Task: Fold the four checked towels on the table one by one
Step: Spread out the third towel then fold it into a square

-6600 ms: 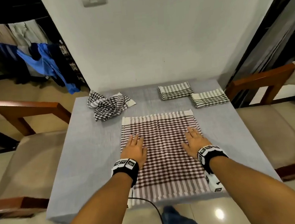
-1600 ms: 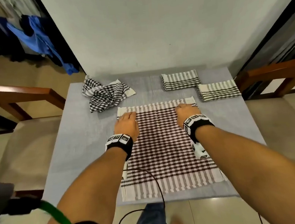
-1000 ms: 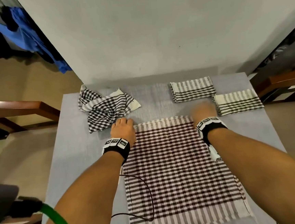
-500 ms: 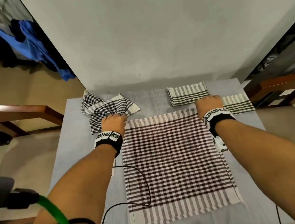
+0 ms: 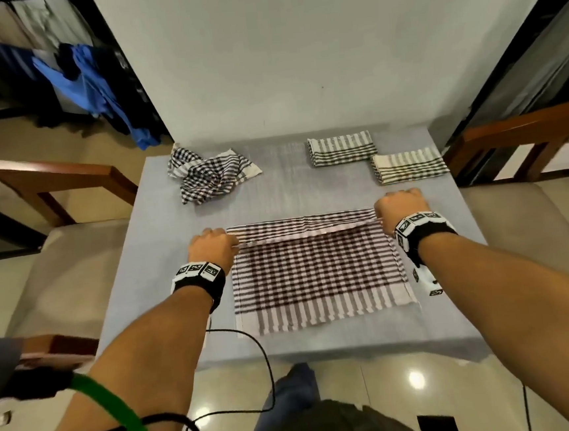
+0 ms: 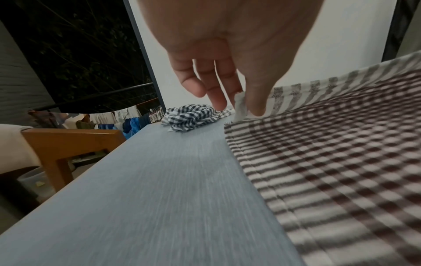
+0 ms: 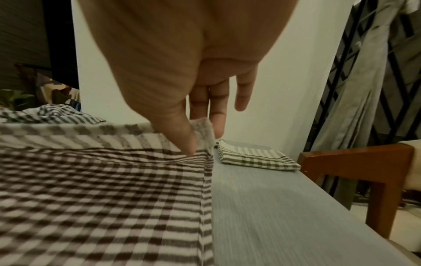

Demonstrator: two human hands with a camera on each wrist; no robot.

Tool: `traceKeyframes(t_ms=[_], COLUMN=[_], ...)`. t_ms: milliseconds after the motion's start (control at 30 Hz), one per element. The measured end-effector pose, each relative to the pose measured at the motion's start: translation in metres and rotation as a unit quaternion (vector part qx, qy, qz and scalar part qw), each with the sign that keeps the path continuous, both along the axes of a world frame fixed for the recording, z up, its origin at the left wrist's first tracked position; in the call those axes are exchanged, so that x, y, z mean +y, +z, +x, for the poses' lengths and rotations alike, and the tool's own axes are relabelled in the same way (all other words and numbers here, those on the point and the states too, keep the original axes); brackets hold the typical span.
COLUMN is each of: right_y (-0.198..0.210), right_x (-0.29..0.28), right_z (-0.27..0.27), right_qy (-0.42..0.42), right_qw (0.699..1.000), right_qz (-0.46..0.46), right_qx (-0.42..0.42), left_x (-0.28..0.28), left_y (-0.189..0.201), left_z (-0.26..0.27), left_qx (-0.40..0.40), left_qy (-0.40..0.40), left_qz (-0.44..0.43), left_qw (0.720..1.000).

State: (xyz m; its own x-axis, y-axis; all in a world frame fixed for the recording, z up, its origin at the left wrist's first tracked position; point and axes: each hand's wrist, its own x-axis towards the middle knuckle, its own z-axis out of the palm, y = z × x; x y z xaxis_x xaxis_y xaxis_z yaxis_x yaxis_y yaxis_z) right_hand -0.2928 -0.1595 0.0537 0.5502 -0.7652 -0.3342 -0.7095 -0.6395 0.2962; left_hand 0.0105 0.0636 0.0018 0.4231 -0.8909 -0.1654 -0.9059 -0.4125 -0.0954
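A brown checked towel [image 5: 315, 274] [image 6: 330, 162] [image 7: 98, 198] lies spread mid-table, its far edge lifted and turned back toward me. My left hand [image 5: 213, 247] [image 6: 243, 100] pinches its far left corner between thumb and fingers. My right hand [image 5: 400, 207] [image 7: 198, 136] pinches the far right corner the same way. A crumpled black checked towel [image 5: 209, 175] [image 6: 193, 117] sits at the back left. Two folded green striped towels [image 5: 341, 148] [image 5: 409, 166] [image 7: 255, 156] lie at the back right.
The grey table [image 5: 164, 270] stands against a white wall [image 5: 280, 61]. Wooden chairs [image 5: 56, 177] [image 5: 516, 133] flank it left and right. A black cable [image 5: 253, 348] hangs over the near edge. Clothes [image 5: 92, 84] hang at the back left.
Both hands moved from flat on the towel to its far corners, took hold of them, and have lifted the far edge back toward me.
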Motion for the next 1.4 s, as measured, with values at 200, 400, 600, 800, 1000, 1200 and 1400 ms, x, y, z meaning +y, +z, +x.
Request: traceKeyframes(t_ms=[200,400,600,800,1000,1200,1400], right_y=[-0.005,-0.017,-0.041,-0.069,-0.081,-0.075,-0.083], right_x=[0.049,0.090,0.114,0.126,0.129,0.125,0.128], right_z=[-0.041,-0.068,-0.089,-0.108,-0.119,-0.123,-0.131], right_qy=[0.011,0.000,-0.010,-0.022,-0.038,-0.025,0.009], right_qw=[1.000,0.998,0.998,0.999,0.997,0.996,0.999], right_qz=[-0.017,-0.027,-0.026,0.001,0.032,0.014,-0.001], right_qx=[-0.021,-0.052,-0.051,-0.035,-0.061,-0.082,-0.047], left_x=[0.058,0.097,0.124,0.141,0.146,0.149,0.153], left_y=[-0.003,-0.010,-0.027,-0.058,-0.064,-0.052,-0.062], left_z=[-0.051,-0.087,-0.111,-0.124,-0.124,-0.121,-0.115], left_qx=[-0.008,0.014,0.036,0.025,0.033,0.029,0.028], left_qy=[0.007,0.034,0.055,0.076,0.069,0.060,0.045], left_qz=[-0.025,-0.036,-0.007,0.025,0.010,0.011,0.000], left_qw=[1.000,0.999,0.998,0.996,0.997,0.998,0.999])
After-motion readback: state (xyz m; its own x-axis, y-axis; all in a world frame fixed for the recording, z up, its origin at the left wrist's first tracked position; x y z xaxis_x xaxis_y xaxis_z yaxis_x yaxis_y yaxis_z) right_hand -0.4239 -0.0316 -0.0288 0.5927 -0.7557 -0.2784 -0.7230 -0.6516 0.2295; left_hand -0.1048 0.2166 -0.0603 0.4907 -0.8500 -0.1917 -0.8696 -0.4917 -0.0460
